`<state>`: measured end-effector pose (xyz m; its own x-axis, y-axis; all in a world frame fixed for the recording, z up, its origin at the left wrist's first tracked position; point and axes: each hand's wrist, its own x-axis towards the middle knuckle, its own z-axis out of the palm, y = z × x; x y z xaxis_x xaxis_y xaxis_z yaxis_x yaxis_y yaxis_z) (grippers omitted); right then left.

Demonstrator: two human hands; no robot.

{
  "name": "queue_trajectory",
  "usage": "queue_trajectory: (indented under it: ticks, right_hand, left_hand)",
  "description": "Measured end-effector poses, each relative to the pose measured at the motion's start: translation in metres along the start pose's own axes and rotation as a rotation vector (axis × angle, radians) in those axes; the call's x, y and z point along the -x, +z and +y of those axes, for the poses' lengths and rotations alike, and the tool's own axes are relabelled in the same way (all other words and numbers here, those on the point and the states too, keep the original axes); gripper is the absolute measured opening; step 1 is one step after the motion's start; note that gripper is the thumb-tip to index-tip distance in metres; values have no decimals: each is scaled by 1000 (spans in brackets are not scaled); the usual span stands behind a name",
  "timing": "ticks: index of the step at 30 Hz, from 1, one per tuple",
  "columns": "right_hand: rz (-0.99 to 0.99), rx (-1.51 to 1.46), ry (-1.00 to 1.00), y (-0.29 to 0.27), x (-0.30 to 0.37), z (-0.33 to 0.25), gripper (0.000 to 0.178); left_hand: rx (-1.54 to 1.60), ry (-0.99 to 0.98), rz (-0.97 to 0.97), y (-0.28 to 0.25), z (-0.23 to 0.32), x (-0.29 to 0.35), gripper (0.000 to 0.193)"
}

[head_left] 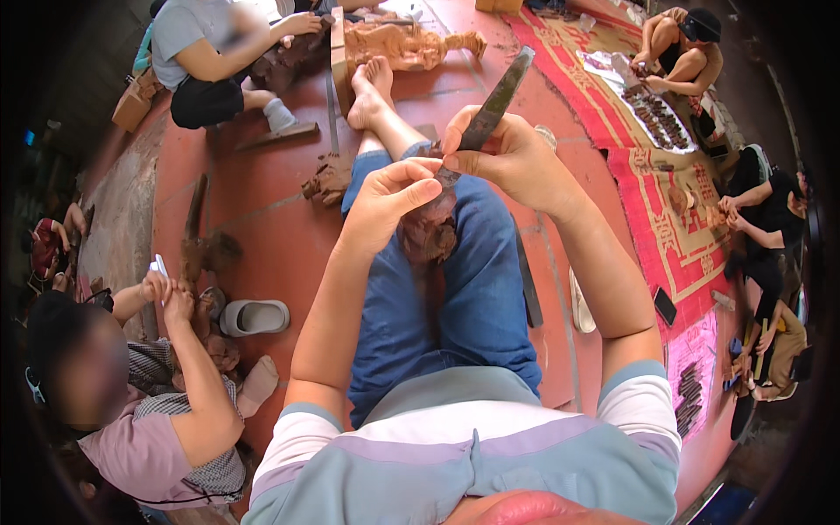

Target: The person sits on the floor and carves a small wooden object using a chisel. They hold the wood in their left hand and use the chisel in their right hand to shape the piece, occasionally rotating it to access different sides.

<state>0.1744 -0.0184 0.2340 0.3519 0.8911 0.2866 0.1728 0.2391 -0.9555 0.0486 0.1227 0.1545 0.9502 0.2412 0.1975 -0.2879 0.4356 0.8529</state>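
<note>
My right hand [512,157] is closed around a long, flat, dark strip [494,105] that looks like a blade, with a worn grey tip pointing up and away. My left hand [394,192] pinches at its lower end, close to the right thumb. Whether the strip is metal or folded abrasive I cannot tell. Below the hands, a dark reddish-brown wood carving [429,232] rests between my thighs, over my blue jeans. Its upper part is partly hidden by my fingers.
Red tiles [289,236] cover the floor. A large carved wooden figure [411,45] lies beyond my bare feet. A co-worker [157,420] sits at left beside a grey clog [254,318]. On the right, several people work around a red patterned mat [647,210] bearing a phone [664,306].
</note>
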Motion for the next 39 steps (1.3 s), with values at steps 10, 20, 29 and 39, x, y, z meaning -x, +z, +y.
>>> queue_trajectory:
  ticks: [10, 20, 29, 39]
  right_hand:
    - [-95, 108, 44, -16, -10, -8, 7]
    - [-54, 56, 79, -16, -9, -1, 9]
    - [49, 110, 135, -18, -11, 0, 9]
    - [19, 61, 98, -16, -7, 2, 13]
  left_hand:
    - [-108, -24, 128, 7, 2, -8, 10]
    - [-129, -42, 170, 7, -5, -5, 8]
    - [-225, 11, 227, 13, -5, -12, 11]
    - [-327, 31, 172, 13, -3, -7, 13]
